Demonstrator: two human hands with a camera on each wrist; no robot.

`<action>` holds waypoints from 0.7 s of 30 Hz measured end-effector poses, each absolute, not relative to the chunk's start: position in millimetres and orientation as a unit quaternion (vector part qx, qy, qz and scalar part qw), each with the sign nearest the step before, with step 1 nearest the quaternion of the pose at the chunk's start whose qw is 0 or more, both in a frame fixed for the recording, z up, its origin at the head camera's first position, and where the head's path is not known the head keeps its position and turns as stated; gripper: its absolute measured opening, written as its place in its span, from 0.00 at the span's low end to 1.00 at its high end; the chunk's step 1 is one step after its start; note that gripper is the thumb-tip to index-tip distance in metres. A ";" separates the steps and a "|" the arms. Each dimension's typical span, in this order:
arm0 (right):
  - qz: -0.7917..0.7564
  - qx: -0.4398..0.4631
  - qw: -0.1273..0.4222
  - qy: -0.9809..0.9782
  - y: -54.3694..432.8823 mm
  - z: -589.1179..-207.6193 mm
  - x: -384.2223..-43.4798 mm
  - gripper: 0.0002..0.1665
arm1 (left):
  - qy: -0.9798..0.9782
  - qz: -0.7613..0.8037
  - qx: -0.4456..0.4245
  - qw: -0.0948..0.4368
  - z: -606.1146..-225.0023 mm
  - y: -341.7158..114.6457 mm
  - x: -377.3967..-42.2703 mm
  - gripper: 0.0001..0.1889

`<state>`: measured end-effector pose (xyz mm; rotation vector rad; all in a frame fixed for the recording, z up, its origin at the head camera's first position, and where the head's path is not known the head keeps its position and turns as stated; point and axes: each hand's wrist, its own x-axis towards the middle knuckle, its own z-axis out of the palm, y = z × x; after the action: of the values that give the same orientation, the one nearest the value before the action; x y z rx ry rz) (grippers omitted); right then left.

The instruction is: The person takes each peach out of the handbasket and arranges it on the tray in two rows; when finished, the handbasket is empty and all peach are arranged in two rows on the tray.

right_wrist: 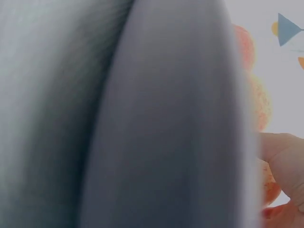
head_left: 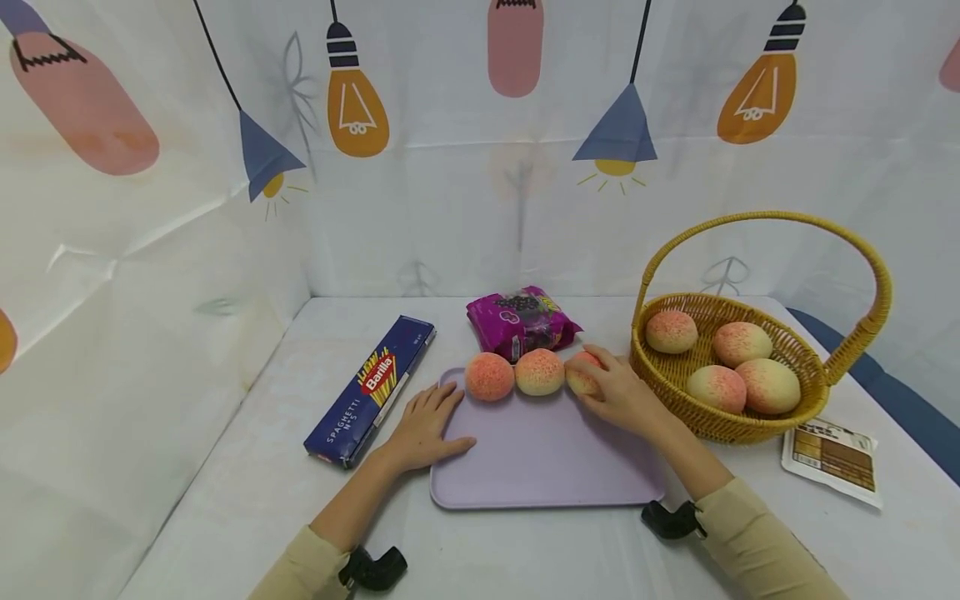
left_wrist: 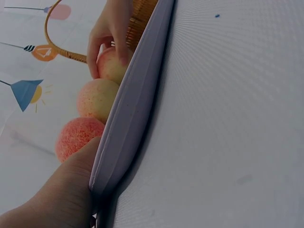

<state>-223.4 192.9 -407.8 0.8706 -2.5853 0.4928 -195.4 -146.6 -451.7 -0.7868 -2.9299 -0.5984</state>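
My right hand (head_left: 621,392) holds a peach (head_left: 582,373) between thumb and fingers at the back right of a lilac tray (head_left: 547,467). Left of it, a middle peach (head_left: 540,372) and a redder peach (head_left: 490,377) stand in a row along the tray's back edge. The left hand (head_left: 426,429) rests on the tray's left edge with its fingers stretched out. In the left wrist view the held peach (left_wrist: 110,66) shows under the right hand's fingers. The tray's wall (right_wrist: 166,118) covers much of the right wrist view, with part of the thumb (right_wrist: 285,156) beside it.
A wicker basket (head_left: 652,379) with a tall handle and several peaches stands at the right. Beside it lies a brown and white packet (head_left: 832,460). A blue spaghetti box (head_left: 371,392) lies left of the tray, and a purple bag (head_left: 521,321) behind it.
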 end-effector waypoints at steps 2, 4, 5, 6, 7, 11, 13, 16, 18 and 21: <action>0.180 0.310 0.187 -0.915 193.1 -407.9 -223.5 0.30 | -0.947 -0.193 -0.254 0.026 -451.7 -146.6 -195.3 0.44; 0.184 0.309 0.186 -0.914 193.4 -407.7 -223.1 0.31 | -0.948 -0.193 -0.254 0.026 -451.7 -146.5 -195.3 0.44; 0.185 0.308 0.185 -0.915 193.4 -407.7 -223.0 0.32 | -0.948 -0.193 -0.253 0.026 -451.7 -146.5 -195.4 0.44; 0.186 0.306 0.183 -0.916 193.5 -407.6 -222.6 0.33 | -0.948 -0.193 -0.253 0.026 -451.7 -146.5 -195.5 0.44; 0.186 0.302 0.178 -0.918 193.4 -406.9 -221.8 0.33 | -0.948 -0.193 -0.253 0.026 -451.7 -146.4 -195.4 0.44; 0.183 0.289 0.167 -0.925 193.0 -405.2 -219.8 0.33 | -0.947 -0.195 -0.253 0.026 -452.1 -146.4 -195.2 0.44; 0.184 0.286 0.166 -0.925 193.0 -404.0 -219.0 0.33 | -0.947 -0.194 -0.253 0.026 -452.3 -146.4 -195.3 0.44; 0.187 0.287 0.171 -0.924 193.2 -402.3 -218.6 0.32 | -0.947 -0.195 -0.255 0.026 -452.2 -146.5 -195.6 0.44; 0.188 0.293 0.178 -0.920 193.5 -400.6 -218.3 0.31 | -0.947 -0.195 -0.256 0.026 -452.2 -146.6 -196.0 0.44; 0.186 0.303 0.195 -0.914 194.5 -398.0 -218.6 0.28 | -0.947 -0.195 -0.256 0.025 -452.1 -146.7 -196.4 0.44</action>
<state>-218.6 194.5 -398.0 0.8487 -2.5620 0.5215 -196.4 -146.7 -452.1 -0.7912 -2.9281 -0.6021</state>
